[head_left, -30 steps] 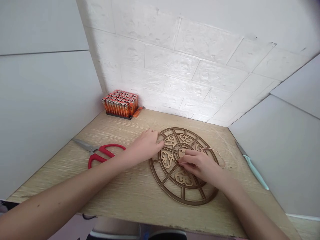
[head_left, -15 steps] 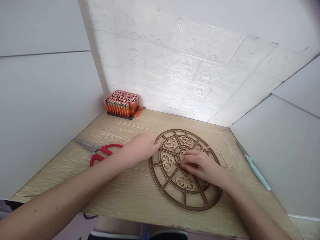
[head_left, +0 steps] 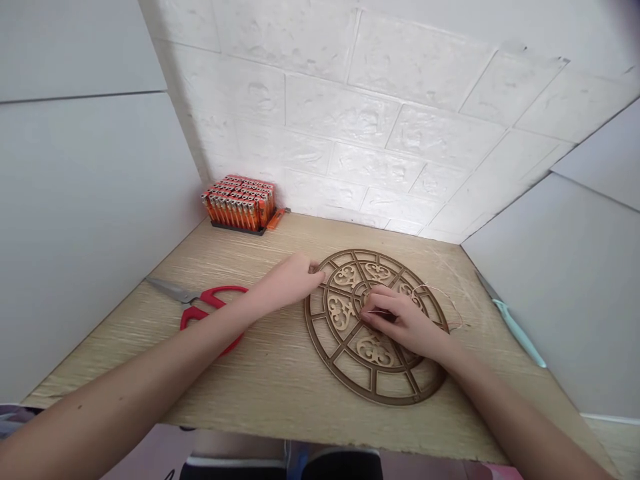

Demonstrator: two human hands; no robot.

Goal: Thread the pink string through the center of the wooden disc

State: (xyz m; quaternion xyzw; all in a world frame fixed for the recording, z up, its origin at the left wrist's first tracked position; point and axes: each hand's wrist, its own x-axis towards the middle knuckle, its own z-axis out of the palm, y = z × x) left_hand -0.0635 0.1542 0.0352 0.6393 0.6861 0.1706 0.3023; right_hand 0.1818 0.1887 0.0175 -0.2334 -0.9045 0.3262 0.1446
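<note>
- Brown lattice disc (head_left: pixel 346 343) lies flat on the desk (head_left: pixel 260 393)
- right hand (head_left: pixel 403 323) over its middle, fingers pinching thin string (head_left: pixel 454 326)
- left hand (head_left: pixel 295 277) curled at its rim, can't tell if it's gripping

A white brick-patterned wall (head_left: pixel 320 100) rises at 12 o'clock, its embossed blocks catching a soft sheen of light toward 1 o'clock. Smooth pale panels, a left panel (head_left: pixel 75 220) at 9 o'clock and a right panel (head_left: pixel 590 247) at 3 o'clock, flank a wood-grain tabletop (head_left: pixel 270 393). A pale pink surface (head_left: pixel 135 457) shows beneath its edge between 7 and 8 o'clock.
</note>
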